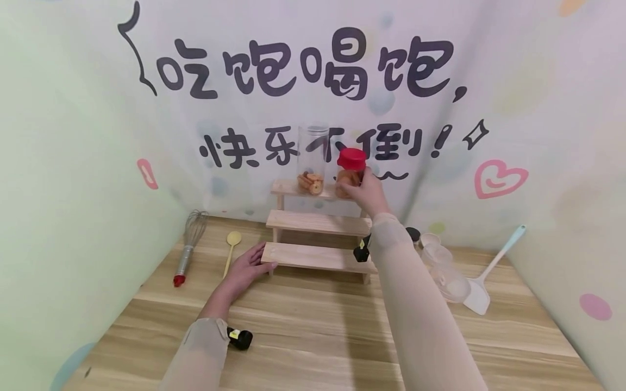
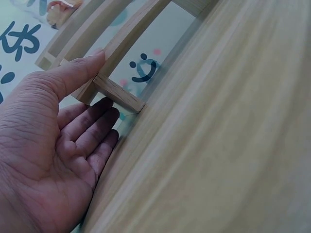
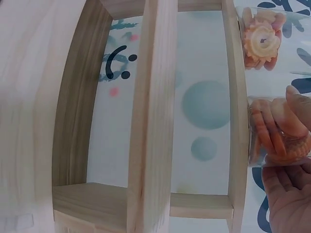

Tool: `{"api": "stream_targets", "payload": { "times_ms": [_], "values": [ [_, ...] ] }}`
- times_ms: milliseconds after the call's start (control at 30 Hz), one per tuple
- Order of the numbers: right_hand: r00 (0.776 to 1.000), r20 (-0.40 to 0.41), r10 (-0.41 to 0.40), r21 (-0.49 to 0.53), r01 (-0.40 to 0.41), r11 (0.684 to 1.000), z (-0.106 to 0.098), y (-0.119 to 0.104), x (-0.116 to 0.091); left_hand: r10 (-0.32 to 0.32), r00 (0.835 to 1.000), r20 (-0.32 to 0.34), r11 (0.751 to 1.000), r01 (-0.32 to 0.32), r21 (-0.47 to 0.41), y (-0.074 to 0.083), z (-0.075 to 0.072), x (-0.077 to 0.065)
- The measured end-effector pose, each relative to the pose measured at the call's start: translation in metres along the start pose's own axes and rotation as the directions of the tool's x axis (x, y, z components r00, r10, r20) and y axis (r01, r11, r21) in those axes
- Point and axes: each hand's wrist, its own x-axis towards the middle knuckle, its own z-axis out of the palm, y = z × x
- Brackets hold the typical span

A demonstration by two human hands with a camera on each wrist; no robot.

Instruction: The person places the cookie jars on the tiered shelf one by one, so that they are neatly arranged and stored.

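A three-step wooden stand (image 1: 318, 256) stands against the back wall. My left hand (image 1: 246, 270) holds the left end of its lowest step; in the left wrist view the thumb (image 2: 80, 75) lies against the step's edge and the other fingers curl beside the leg. My right hand (image 1: 369, 194) grips a clear jar of cookies with a red lid (image 1: 351, 158), upright at the right of the top step. Cookies (image 3: 277, 126) show through its wall in the right wrist view. Left of it on that step is a taller clear jar (image 1: 312, 163), partly filled with cookies.
A whisk (image 1: 187, 244) and a yellow spoon (image 1: 231, 252) lie left of the stand. To the right are clear plastic containers (image 1: 447, 277) and a white spatula (image 1: 479, 296) with a pale blue handle. Printed cloth (image 1: 274, 114) hangs behind the wooden table (image 1: 303, 336).
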Motion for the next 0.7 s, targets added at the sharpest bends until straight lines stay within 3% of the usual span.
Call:
{"api": "stream_targets", "payload": {
  "times_ms": [233,533,700],
  "values": [
    [1.000,0.007,0.022,-0.004,-0.022,1.000,0.001,0.002,-0.001,-0.003,1.000,0.015,1.000,0.003,0.028,0.023,0.000,-0.015],
    [0.996,0.021,0.082,0.029,-0.082,0.996,-0.001,-0.001,-0.004,-0.008,1.000,0.025,1.000,0.007,0.019,0.021,0.000,-0.012],
    [0.999,0.001,0.052,0.072,-0.051,0.996,0.000,-0.002,-0.011,0.003,1.000,0.013,1.000,-0.003,0.017,0.004,-0.001,-0.002]
  ]
}}
